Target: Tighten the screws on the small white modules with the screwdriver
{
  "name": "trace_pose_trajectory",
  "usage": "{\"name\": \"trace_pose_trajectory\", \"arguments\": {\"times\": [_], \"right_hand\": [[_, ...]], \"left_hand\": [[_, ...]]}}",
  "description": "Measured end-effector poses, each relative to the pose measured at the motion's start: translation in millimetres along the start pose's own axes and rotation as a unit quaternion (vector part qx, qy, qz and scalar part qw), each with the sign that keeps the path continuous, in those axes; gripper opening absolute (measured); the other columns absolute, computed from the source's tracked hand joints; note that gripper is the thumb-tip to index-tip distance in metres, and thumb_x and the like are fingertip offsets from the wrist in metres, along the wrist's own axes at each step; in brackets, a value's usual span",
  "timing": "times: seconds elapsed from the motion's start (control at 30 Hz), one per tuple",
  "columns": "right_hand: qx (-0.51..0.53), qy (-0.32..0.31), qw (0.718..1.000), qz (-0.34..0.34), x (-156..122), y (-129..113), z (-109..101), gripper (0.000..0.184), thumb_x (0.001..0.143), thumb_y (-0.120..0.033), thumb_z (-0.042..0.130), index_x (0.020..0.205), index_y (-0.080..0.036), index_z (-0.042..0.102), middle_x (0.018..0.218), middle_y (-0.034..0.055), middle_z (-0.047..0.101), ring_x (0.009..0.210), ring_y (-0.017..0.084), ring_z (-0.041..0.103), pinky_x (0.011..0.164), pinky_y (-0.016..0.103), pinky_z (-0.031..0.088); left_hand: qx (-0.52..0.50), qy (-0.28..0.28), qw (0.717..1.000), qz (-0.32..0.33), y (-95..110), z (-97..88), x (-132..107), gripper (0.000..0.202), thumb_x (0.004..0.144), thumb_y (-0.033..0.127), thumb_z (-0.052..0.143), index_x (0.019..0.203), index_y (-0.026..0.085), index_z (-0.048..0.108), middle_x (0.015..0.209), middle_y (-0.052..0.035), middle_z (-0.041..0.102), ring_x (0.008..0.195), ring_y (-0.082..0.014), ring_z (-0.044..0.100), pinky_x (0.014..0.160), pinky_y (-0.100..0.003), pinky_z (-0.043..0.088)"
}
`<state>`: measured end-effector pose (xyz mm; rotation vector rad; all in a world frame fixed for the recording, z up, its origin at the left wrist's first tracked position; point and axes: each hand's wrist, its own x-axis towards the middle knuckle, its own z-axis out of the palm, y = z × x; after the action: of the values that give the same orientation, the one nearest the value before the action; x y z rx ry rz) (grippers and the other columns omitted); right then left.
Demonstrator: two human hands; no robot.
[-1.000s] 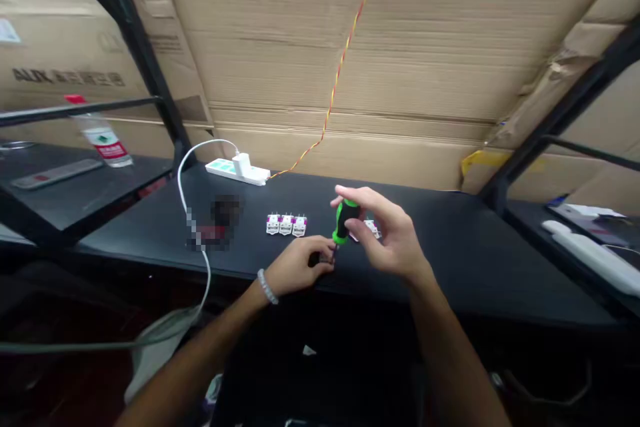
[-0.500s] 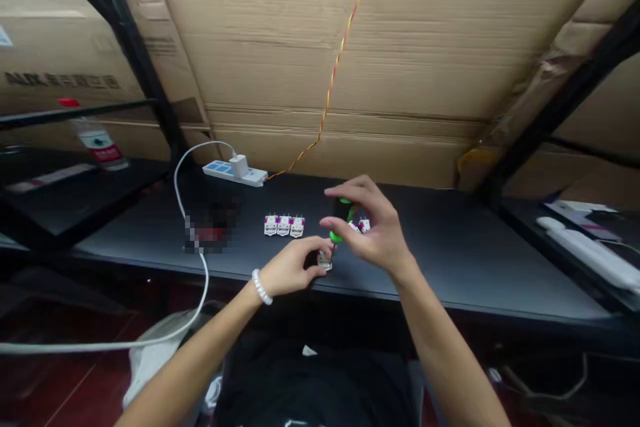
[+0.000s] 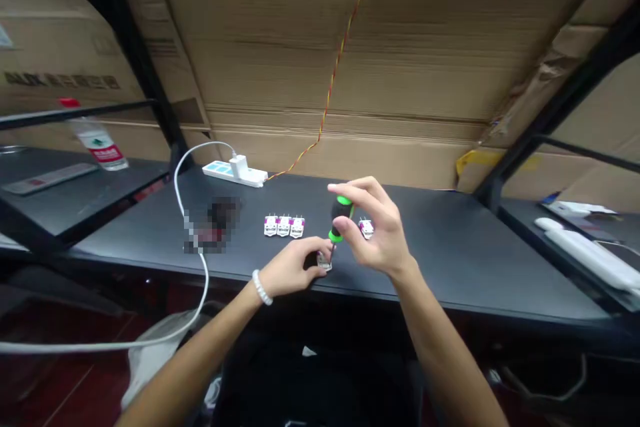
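My left hand [image 3: 295, 265], with a white beaded bracelet at its wrist, pinches a small white electrical part [image 3: 325, 263] near the table's front edge. Its fingers partly cover that part. A screwdriver [image 3: 342, 217] with a black and green handle stands nearly upright, its tip down at the part. My right hand [image 3: 374, 223] holds the handle, thumb against its side and index finger over the top. Three white and purple parts with pins [image 3: 284, 225] sit in a row to the left. Another such part [image 3: 367, 228] lies behind my right hand, partly hidden.
At the back left, a white power strip [image 3: 235, 173] holds a charger with a white cable [image 3: 176, 180] looping off the front edge. A bottle [image 3: 103, 147] stands on the left shelf. Black metal posts [image 3: 135, 47] and cardboard [image 3: 410, 67] frame the dark table [image 3: 475, 247].
My right hand has shifted slightly, with its thumb lower on the screwdriver handle, so more of the handle shows. My left hand and the part stay in place.
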<state>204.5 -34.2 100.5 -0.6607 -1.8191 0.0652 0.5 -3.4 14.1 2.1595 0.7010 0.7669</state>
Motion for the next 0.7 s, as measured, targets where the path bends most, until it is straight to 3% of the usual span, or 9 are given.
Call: {"name": "trace_pose_trajectory", "arguments": {"times": [0.07,0.13,0.23,0.3,0.47,0.53,0.6,0.63,0.7], "right_hand": [[0.064,-0.02,0.997,0.041,-3,1,0,0.039,0.106,-0.031,0.061,0.145,-0.03,0.068,0.128,0.0109,0.074,0.102,0.023,0.076,0.089,0.043,0.066],[0.11,-0.02,0.991,0.071,-5,2,2,0.039,0.106,-0.027,0.062,0.144,-0.031,0.068,0.124,0.0087,0.076,0.102,0.022,0.077,0.088,0.04,0.066],[0.029,0.031,0.997,0.061,-3,3,3,0.03,0.095,-0.033,0.081,0.125,-0.03,0.079,0.103,0.0045,0.072,0.087,0.019,0.07,0.075,0.034,0.063],[-0.029,0.051,0.997,0.043,-1,3,2,0.031,0.092,-0.038,0.084,0.122,-0.03,0.081,0.1,0.0048,0.068,0.085,0.019,0.068,0.075,0.036,0.063],[0.088,-0.037,0.993,0.066,-1,-1,-6,0.044,0.109,-0.033,0.055,0.152,-0.032,0.064,0.139,0.0116,0.071,0.11,0.024,0.076,0.094,0.045,0.066],[0.067,-0.035,0.995,0.066,0,-2,-9,0.04,0.105,-0.031,0.066,0.145,-0.031,0.07,0.122,0.0083,0.078,0.099,0.022,0.077,0.087,0.04,0.067],[-0.013,-0.002,0.999,0.036,2,-4,-10,0.033,0.094,-0.032,0.082,0.127,-0.03,0.08,0.098,0.0042,0.075,0.083,0.019,0.071,0.076,0.035,0.065],[-0.049,0.011,0.998,0.021,2,-4,-10,0.032,0.091,-0.032,0.085,0.122,-0.03,0.081,0.094,0.0034,0.072,0.08,0.018,0.068,0.073,0.035,0.063],[-0.068,0.005,0.998,0.009,2,-4,-10,0.037,0.095,-0.033,0.079,0.132,-0.03,0.077,0.105,0.0065,0.072,0.086,0.02,0.069,0.077,0.038,0.065]], "left_hand": [[-0.011,-0.003,1.0,0.002,1,-0.5,0,0.017,0.085,0.006,0.076,0.094,0.019,0.07,0.121,-0.0094,0.079,0.121,-0.0271,0.073,0.112,-0.04,0.053],[-0.016,-0.006,1.0,0.002,1,-0.9,0,0.018,0.085,0.005,0.076,0.095,0.019,0.071,0.121,-0.01,0.08,0.126,-0.028,0.072,0.114,-0.04,0.052],[-0.011,-0.006,1.0,0.006,0,-0.9,0,0.018,0.085,0.005,0.076,0.096,0.019,0.072,0.122,-0.0108,0.08,0.127,-0.0284,0.072,0.115,-0.041,0.052],[-0.008,-0.004,1.0,0.006,-1,-0.6,0,0.019,0.085,0.005,0.077,0.098,0.019,0.072,0.126,-0.0118,0.079,0.128,-0.0287,0.072,0.115,-0.041,0.052],[-0.011,-0.005,1.0,0.003,-1,0.0,0,0.02,0.084,0.005,0.077,0.097,0.019,0.072,0.126,-0.0116,0.079,0.13,-0.0289,0.071,0.117,-0.042,0.051],[-0.008,-0.005,1.0,0.003,0,0.2,0,0.019,0.085,0.005,0.077,0.097,0.019,0.072,0.126,-0.0114,0.079,0.128,-0.0286,0.072,0.116,-0.042,0.051],[-0.004,-0.005,1.0,0.003,-1,0.5,0,0.018,0.085,0.006,0.077,0.097,0.019,0.072,0.125,-0.0113,0.079,0.127,-0.0285,0.072,0.115,-0.042,0.052],[-0.002,-0.005,1.0,0.003,-1,0.7,0,0.018,0.085,0.006,0.077,0.097,0.019,0.072,0.125,-0.0111,0.079,0.126,-0.0284,0.072,0.115,-0.042,0.052],[-0.002,-0.002,1.0,0.006,-2,1.3,0,0.019,0.084,0.005,0.077,0.097,0.019,0.072,0.126,-0.011,0.079,0.125,-0.028,0.073,0.114,-0.041,0.053]]}}
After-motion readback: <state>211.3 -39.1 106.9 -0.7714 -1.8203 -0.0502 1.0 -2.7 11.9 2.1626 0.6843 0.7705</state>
